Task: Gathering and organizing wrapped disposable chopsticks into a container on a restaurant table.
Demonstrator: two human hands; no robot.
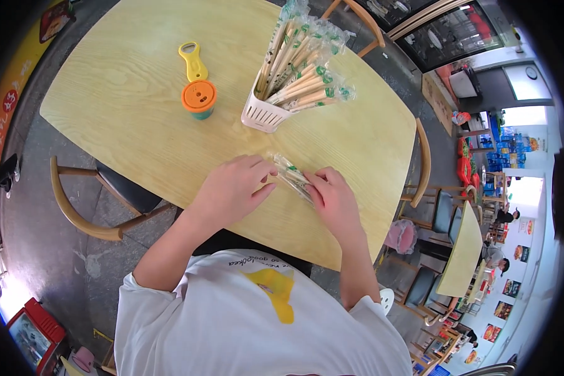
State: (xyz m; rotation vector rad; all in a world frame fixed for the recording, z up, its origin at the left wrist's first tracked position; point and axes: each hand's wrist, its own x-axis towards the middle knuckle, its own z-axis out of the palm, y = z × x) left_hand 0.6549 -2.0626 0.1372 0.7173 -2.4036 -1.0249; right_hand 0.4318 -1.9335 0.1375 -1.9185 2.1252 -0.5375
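Observation:
A pair of wrapped chopsticks in clear plastic with green print lies slantwise between my hands, low over the near part of the table. My right hand is closed on its lower right end, thumb and fingers pressed on the wrapper. By the upper left end is my left hand, its fingers loosely bent and the thumb apart from them. Its fingertips are beside the wrapper; whether they touch the plastic is hard to see. Beyond my hands stands a white slotted holder packed with more wrapped chopsticks.
On the pale wooden table stand an orange-lidded toothpick pot and a yellow bottle opener. Wooden chairs surround the table. Another table and a pink bin are at the right, with people farther off.

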